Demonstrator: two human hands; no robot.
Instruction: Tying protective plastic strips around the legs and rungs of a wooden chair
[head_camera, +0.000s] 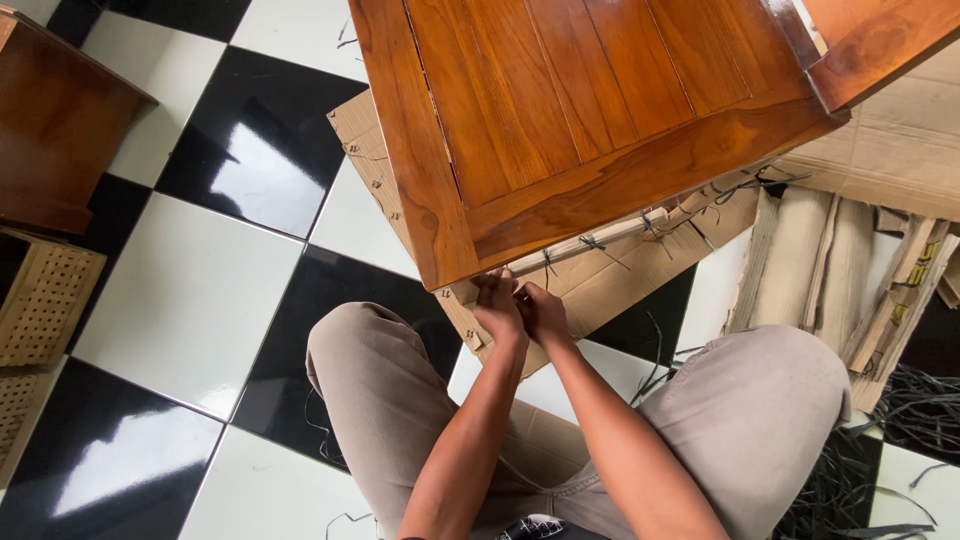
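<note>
Fingers of both hands are pinching together at 1 spot: the left hand (497, 305) and right hand (543, 312) are touching each other, closed narrowly on the near end of a cardboard-wrapped rail (590, 243) just under the front corner of the wooden furniture panel (560, 110). Exactly what the fingertips are gripping, cardboard flap or black plastic tie (592, 242), I cannot tell.

Risks, as I am judging them: the panel corner is hanging directly over the knuckles, so any upward jerk is likely knocking them against hard wood. Ties are sitting tight on the rail; a slipping grip could be tearing the cardboard sheet (620, 275) instead.

Room: both knees (350, 345) are crowding the spot on either side. Glossy black-and-white tiled floor (190, 300) is lying open to the left. Right side is crowding up with stacked cardboard pieces (830, 270) and loose black strap offcuts (920, 410).
</note>
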